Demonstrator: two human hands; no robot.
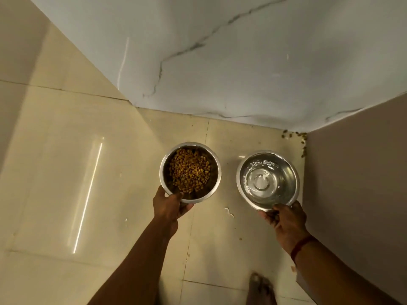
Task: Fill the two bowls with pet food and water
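At centre frame the left hand (170, 205) pinches the near rim of the food bowl (190, 171). To its right, the right hand (284, 219) pinches the water bowl (267, 179), apparently kept level against spilling, over the floor (110, 172) corner.

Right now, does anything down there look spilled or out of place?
Yes. Loose kibble lies scattered on the floor in the corner by the wall, outside the food bowl. A few pale spots, possibly spilled water, mark the floor between the food bowl and the water bowl.
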